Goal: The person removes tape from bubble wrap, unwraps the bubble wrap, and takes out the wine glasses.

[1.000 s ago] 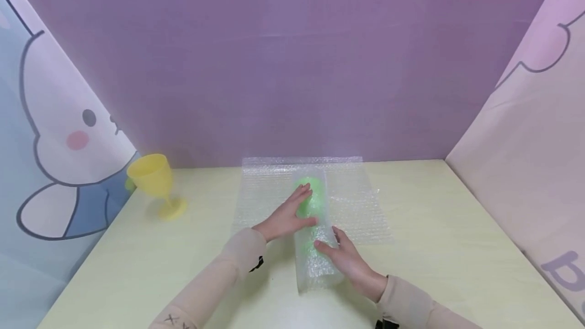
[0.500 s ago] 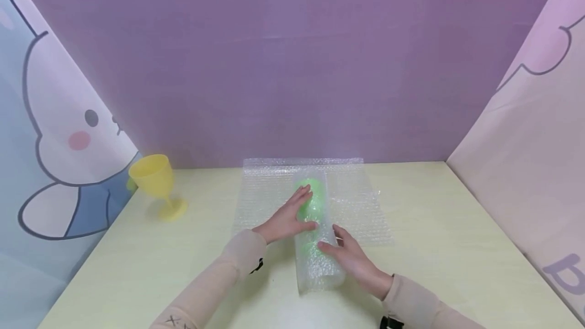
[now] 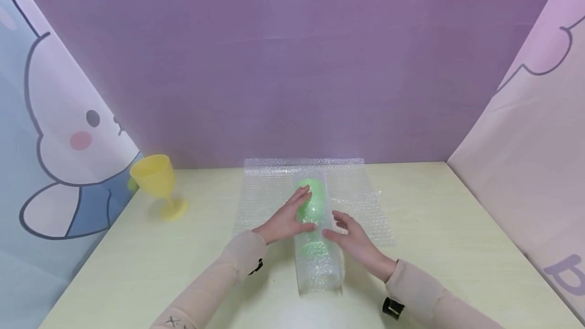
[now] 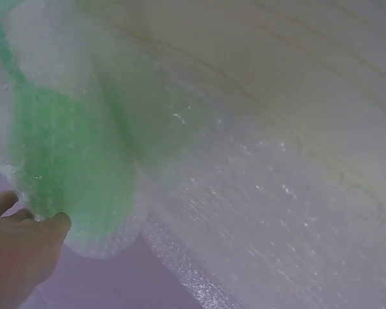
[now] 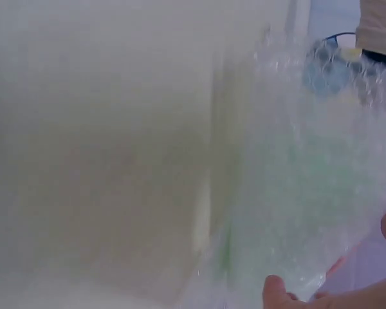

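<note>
A green goblet (image 4: 77,161) lies rolled inside clear bubble wrap (image 3: 320,273); its bowl and thin stem show through in the left wrist view. The roll's long axis runs away from me. My left hand (image 3: 284,221) rests on the roll from the left, fingers stretched over the bowl end and thumb spread lower down. On the roll's right side, my right hand (image 3: 358,245) has its thumb tip right at the wrap and its fingers loosely extended beyond. In the right wrist view the goblet is only a pale green blur under the wrap.
Flat bubble wrap (image 3: 361,212) spreads under and behind the roll, reaching the purple back wall (image 3: 292,65). A yellow goblet (image 3: 154,176) stands at the far left of the pale table (image 3: 439,217). Printed cloth walls (image 3: 77,166) flank both sides.
My right hand has slid up along the roll's right side and loosened from it, uncovering the near right end. My left hand has stayed in place on the roll.
</note>
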`<state>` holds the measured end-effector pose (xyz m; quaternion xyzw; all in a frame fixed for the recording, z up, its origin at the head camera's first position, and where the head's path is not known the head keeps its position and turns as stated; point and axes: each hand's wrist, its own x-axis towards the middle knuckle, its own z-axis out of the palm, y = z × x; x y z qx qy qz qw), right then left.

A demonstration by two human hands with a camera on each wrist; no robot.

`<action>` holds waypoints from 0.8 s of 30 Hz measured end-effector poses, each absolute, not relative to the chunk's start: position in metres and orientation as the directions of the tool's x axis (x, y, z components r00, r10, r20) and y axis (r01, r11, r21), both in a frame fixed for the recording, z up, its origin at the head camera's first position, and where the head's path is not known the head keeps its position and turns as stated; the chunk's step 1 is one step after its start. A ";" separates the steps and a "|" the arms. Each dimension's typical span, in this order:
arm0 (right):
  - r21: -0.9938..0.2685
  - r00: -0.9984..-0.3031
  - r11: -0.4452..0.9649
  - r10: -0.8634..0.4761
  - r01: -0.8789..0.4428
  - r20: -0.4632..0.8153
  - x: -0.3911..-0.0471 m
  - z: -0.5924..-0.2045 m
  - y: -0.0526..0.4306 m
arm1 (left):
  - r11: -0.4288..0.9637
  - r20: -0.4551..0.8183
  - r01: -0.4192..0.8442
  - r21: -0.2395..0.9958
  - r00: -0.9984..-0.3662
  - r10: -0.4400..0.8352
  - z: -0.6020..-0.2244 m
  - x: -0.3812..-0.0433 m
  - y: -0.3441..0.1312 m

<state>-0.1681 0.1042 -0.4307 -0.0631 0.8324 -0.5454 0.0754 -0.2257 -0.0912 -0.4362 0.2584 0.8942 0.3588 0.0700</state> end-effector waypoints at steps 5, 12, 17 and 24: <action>-0.890 -0.981 0.436 -0.184 -0.137 0.061 -0.186 -0.432 0.104 | 0.610 0.079 0.409 0.678 -0.866 0.493 -0.434 -0.227 -0.089; -0.875 -0.978 0.452 -0.182 -0.175 0.101 -0.198 -0.434 0.103 | 0.647 0.090 0.395 0.652 -0.888 0.452 -0.432 -0.225 -0.078; -0.869 -0.975 0.456 -0.191 -0.192 0.116 -0.201 -0.435 0.101 | 0.680 0.083 0.390 0.621 -0.895 0.438 -0.430 -0.226 -0.075; -0.858 -0.971 0.464 -0.183 -0.220 0.150 -0.205 -0.436 0.098 | 0.684 0.066 0.412 0.602 -0.880 0.471 -0.431 -0.226 -0.077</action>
